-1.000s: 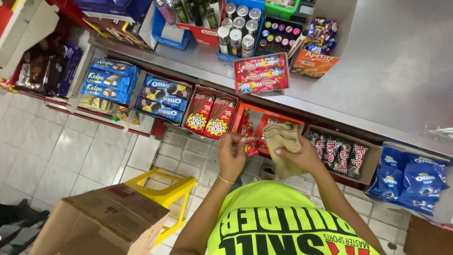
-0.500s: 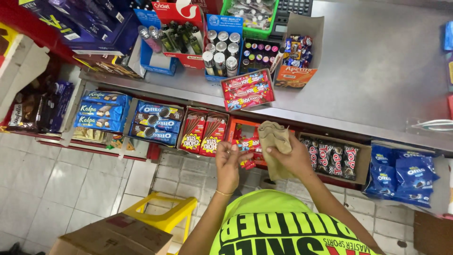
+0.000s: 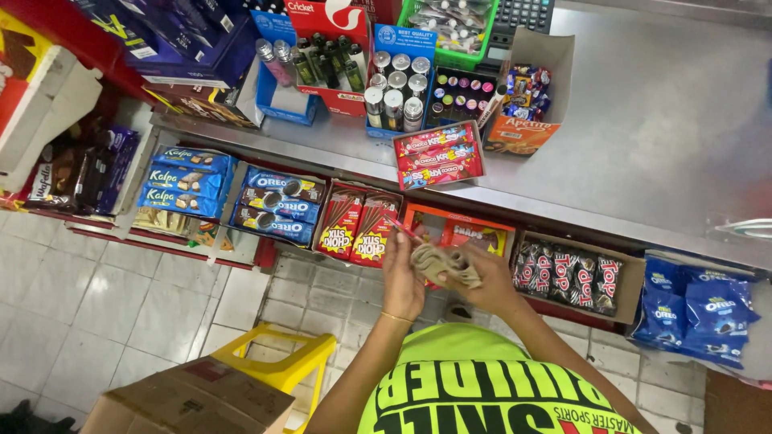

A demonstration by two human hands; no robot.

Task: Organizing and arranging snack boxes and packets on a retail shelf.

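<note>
Shop shelving (image 3: 241, 249) under a steel bench (image 3: 659, 145) fills the head view, with pale floor tiles (image 3: 96, 305) below. Both hands meet just in front of the shelf's middle, over an orange display box (image 3: 470, 229). The left hand (image 3: 402, 277) and the right hand (image 3: 490, 277) share a crumpled tan wad (image 3: 446, 265), which looks like folded paper or notes; exactly what it is cannot be told. Fingers of both hands are curled narrow around the wad, the left also pinching a thin red wrapper (image 3: 404, 230) that sticks up toward the shelf. A thin gold bangle (image 3: 396, 318) circles the left wrist. Along the shelf, from its left end, sit blue wafer packs (image 3: 189, 189), blue sandwich-biscuit packs (image 3: 277, 205), red chocolate-stick boxes (image 3: 358, 229), then black-and-red snack packs (image 3: 567, 273) in a cardboard tray and blue biscuit bags (image 3: 696, 309) at the right end. On the bench's front edge lies a red candy box (image 3: 438, 154). A yellow plastic stool (image 3: 277, 362) and a cardboard carton (image 3: 193, 398) stand on the floor, lower left.
</note>
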